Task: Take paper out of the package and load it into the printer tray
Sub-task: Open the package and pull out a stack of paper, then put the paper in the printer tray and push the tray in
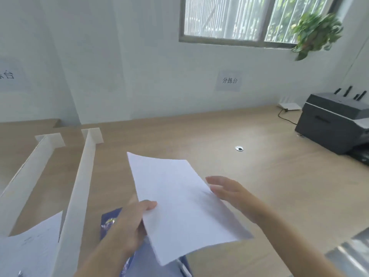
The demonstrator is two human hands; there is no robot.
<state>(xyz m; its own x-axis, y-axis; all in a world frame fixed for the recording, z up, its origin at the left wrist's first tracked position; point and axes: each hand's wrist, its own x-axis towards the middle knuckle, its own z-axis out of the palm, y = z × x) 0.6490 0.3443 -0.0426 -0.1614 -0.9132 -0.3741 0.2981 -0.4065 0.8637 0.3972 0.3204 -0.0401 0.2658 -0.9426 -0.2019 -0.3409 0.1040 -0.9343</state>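
Gripping a thin, floppy stack of paper (179, 204) by its near-left edge, the left hand (131, 224) pinches it above the desk (279, 186) while the right hand (229, 192), fingers spread, steadies the far edge, the printer (331, 124) well beyond.

We have a single view, worn on the head, so we look forward and down across the wooden desk (259, 176) from standing height at its near edge. The wide lens bends the wall and window (239, 19) at twelve o'clock. The printer (331, 124) sits far off at two o'clock, the white dividers (79, 176) run away at ten o'clock, and the hands come in close at six o'clock.
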